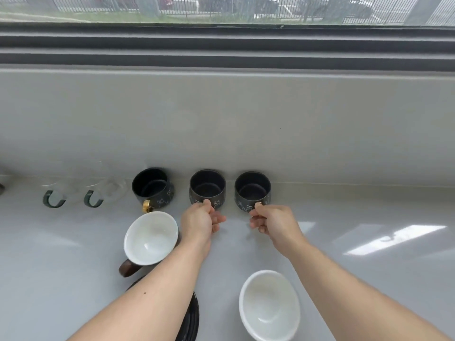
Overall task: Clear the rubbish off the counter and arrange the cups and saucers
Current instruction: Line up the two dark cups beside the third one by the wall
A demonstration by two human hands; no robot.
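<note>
Three black cups with cat drawings stand in a row against the back wall. My left hand (200, 219) pinches the handle of the middle black cup (207, 187). My right hand (269, 221) pinches the handle of the right black cup (252, 190). The left black cup (152, 187) stands free, its gold handle facing me. Two clear glass cups with green handles (54, 196) (98, 194) stand further left. A brown mug with a white inside (150, 238) sits under my left forearm. A second white-lined cup (269, 305) stands near the front.
A stack of dark saucers (190, 318) lies at the front, partly hidden by my left arm. The grey counter (357, 254) runs to the right. Behind the cups rises a grey wall up to a window sill (221, 57).
</note>
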